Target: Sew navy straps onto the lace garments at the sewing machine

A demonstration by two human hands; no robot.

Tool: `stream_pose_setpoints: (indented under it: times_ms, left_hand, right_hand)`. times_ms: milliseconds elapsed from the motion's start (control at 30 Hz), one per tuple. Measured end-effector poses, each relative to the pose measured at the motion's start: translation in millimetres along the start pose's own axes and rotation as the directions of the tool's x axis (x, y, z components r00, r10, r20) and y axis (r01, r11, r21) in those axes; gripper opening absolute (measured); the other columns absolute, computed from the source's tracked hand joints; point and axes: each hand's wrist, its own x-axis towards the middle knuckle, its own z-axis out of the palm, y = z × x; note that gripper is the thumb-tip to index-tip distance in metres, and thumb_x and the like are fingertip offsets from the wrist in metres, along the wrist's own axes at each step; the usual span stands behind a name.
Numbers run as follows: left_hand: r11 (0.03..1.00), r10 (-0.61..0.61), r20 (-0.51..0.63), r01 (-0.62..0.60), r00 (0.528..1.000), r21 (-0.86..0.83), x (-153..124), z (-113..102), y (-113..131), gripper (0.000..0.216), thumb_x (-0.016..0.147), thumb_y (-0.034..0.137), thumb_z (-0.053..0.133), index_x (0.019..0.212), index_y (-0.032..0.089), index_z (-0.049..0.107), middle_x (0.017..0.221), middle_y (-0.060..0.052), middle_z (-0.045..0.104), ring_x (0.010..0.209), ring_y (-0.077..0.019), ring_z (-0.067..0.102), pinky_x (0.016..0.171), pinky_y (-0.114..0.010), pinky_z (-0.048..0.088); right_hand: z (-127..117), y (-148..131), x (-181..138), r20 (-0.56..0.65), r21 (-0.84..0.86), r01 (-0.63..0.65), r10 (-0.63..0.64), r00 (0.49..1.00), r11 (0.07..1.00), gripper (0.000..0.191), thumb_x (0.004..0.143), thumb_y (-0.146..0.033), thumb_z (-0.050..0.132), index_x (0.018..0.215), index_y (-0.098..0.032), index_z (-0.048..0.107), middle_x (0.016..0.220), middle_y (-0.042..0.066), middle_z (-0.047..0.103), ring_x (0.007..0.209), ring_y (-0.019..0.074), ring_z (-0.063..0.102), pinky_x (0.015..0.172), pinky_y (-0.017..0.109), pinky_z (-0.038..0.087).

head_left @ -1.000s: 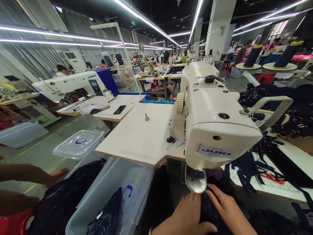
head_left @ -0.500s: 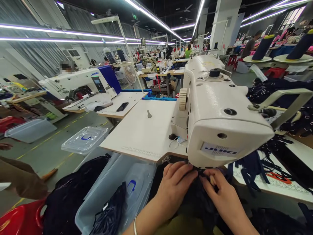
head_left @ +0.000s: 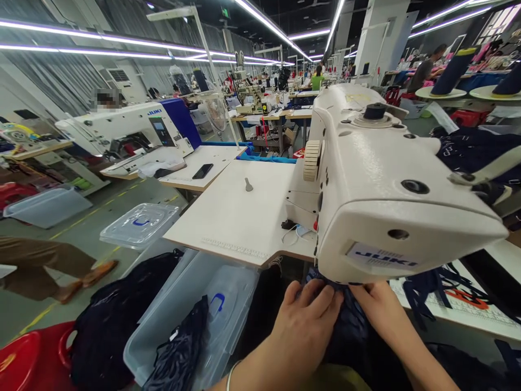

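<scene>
A white Juki sewing machine (head_left: 378, 179) fills the right half of the view, its head hanging over my hands. My left hand (head_left: 305, 331) lies on dark navy fabric (head_left: 350, 336) just under the machine's head, fingers bent and pressing the cloth. My right hand (head_left: 376, 309) grips the same fabric beside it, its fingertips hidden beneath the machine. The needle area is out of sight behind the head.
A cream table (head_left: 240, 217) extends left of the machine. Below it stand clear plastic bins (head_left: 191, 315) with dark garments (head_left: 118, 320) and a red tub (head_left: 28, 358). Another person's leg (head_left: 49, 266) crosses the aisle at left. Navy straps (head_left: 431, 282) lie at right.
The view has moved closer to the machine head. Both hands shifted slightly down and forward on the fabric, fingertips tucked further beneath the head. The person at left has stepped along the aisle.
</scene>
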Motion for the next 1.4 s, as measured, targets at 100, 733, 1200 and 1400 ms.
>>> stream_pose_setpoints:
  times_ms: [100, 733, 1200, 1400]
  left_hand:
    - [0.998, -0.055, -0.020, 0.055, 0.998, 0.017, -0.6, 4.1, 5.3, 0.036, 0.097, 0.022, 0.041, 0.132, 0.021, 0.050, 0.124, -0.002, 0.062, 0.117, -0.0220, 0.048, 0.094, -0.038, 0.031]
    - [0.973, -0.029, -0.051, 0.040, 0.998, 0.229, 4.8, -0.6, 14.8, 0.039, 0.093, 0.024, 0.046, 0.131, 0.017, 0.053, 0.127, -0.003, 0.056, 0.115, -0.0233, 0.045, 0.097, -0.037, 0.026]
    - [0.953, -0.022, -0.059, 0.038, 0.998, 0.301, 3.3, -0.7, 11.3, 0.039, 0.096, 0.027, 0.042, 0.131, 0.017, 0.054, 0.134, -0.003, 0.051, 0.117, -0.0221, 0.046, 0.097, -0.036, 0.028]
    - [0.947, -0.008, -0.044, 0.021, 0.999, 0.319, 3.5, -2.9, 10.5, 0.040, 0.095, 0.027, 0.041, 0.132, 0.017, 0.053, 0.137, -0.003, 0.048, 0.117, -0.0232, 0.046, 0.097, -0.036, 0.029]
  right_hand:
    - [-0.7, 4.6, 3.8, 0.014, -0.174, 0.032, -0.030, 0.999, 0.984, 0.033, 0.084, -0.040, 0.047, 0.095, -0.019, 0.069, 0.090, 0.009, 0.074, 0.095, 0.0318, 0.068, 0.075, 0.036, 0.053]
    - [0.0, 36.1, 19.0, 0.018, -0.354, 0.206, -0.214, 0.977, 0.912, 0.040, 0.084, -0.041, 0.048, 0.105, -0.019, 0.073, 0.113, 0.013, 0.071, 0.113, 0.0345, 0.062, 0.086, 0.041, 0.055]
    - [3.1, 47.8, 21.2, 0.053, -0.462, 0.346, -0.364, 0.930, 0.817, 0.042, 0.086, -0.045, 0.043, 0.094, -0.019, 0.076, 0.107, 0.016, 0.073, 0.111, 0.0403, 0.061, 0.096, 0.055, 0.047]
    - [4.6, 47.7, 18.8, 0.038, -0.463, 0.304, -0.324, 0.945, 0.832, 0.044, 0.085, -0.044, 0.043, 0.098, -0.017, 0.076, 0.109, 0.015, 0.072, 0.113, 0.0392, 0.061, 0.096, 0.052, 0.048]
